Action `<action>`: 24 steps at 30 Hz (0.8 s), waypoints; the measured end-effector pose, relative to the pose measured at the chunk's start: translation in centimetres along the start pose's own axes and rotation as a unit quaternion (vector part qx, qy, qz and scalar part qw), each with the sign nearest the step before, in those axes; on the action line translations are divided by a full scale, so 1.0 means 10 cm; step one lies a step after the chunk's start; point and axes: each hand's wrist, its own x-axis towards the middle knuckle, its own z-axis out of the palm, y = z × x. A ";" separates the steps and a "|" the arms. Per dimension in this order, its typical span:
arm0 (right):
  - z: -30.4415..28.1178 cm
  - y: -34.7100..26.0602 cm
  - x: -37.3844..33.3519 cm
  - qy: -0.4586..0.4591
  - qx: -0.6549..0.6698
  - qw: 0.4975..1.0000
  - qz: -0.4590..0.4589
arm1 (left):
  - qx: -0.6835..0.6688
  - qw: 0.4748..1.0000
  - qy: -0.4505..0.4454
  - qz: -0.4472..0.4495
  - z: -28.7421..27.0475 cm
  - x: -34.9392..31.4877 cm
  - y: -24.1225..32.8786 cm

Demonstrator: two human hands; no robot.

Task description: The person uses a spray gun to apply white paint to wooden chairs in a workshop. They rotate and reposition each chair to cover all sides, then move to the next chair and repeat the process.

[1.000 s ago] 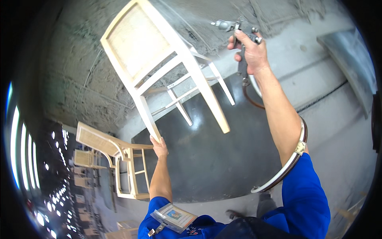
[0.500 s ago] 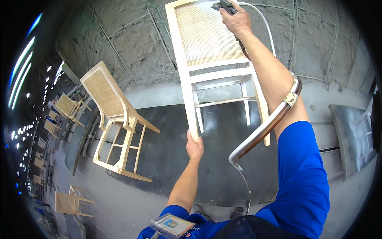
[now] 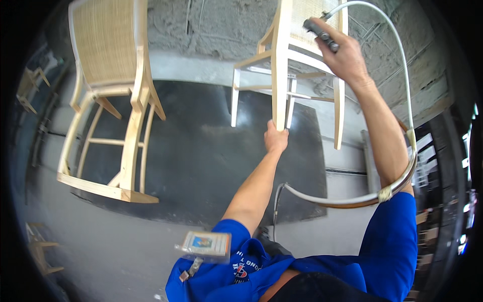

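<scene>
My left hand (image 3: 275,139) is wrapped around the lower end of a leg of a pale wooden chair (image 3: 279,75). White coating covers parts of this chair, and its woven back panel (image 3: 308,19) is partly cut off by the upper edge. My right hand (image 3: 347,59) grips a dark spray gun (image 3: 322,35) in front of the chair, just below the back panel. From the gun a white hose (image 3: 401,48) arcs over to the right and passes down along my right forearm, where a tie (image 3: 385,194) binds it to a brown hose.
A bare wood chair with a woven back (image 3: 132,108) stands close on the left. Both chairs are over a dark flat board (image 3: 201,151). Behind rises a rough, coated grey wall (image 3: 236,30). More chairs (image 3: 32,88) show at the far left.
My view has shifted, bringing the bare chair closer. The held chair has turned and now shows more of its side. My right hand with the spray gun has come lower, beneath the panel's upper part.
</scene>
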 end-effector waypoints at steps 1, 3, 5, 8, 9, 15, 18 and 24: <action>0.14 -0.27 0.03 -0.016 0.009 0.999 -0.044 | 0.005 1.000 -0.002 -0.006 0.01 0.06 0.05; 0.44 -0.73 0.18 -0.067 -0.057 0.996 0.016 | -0.020 0.999 -0.009 -0.023 0.02 0.18 0.15; 0.68 -1.04 0.40 -0.138 -0.106 0.983 0.062 | -0.039 0.998 -0.023 -0.038 0.00 0.25 0.23; 0.92 -1.32 0.65 -0.197 -0.114 0.972 0.065 | -0.065 0.997 -0.032 -0.026 -0.04 0.29 0.29; 0.97 -1.38 0.73 -0.218 -0.111 0.967 0.072 | -0.056 0.997 -0.050 -0.022 -0.05 0.29 0.29; 1.30 -1.49 0.83 -0.264 -0.104 0.956 0.071 | -0.078 0.992 -0.095 -0.042 -0.06 0.23 0.23; 1.72 -1.41 0.71 -0.249 -0.166 0.954 0.027 | -0.081 0.993 -0.084 -0.022 -0.02 0.20 0.19; 2.87 -1.22 0.25 -0.309 -0.097 0.944 -0.061 | -0.104 0.992 -0.069 0.000 0.12 0.07 0.06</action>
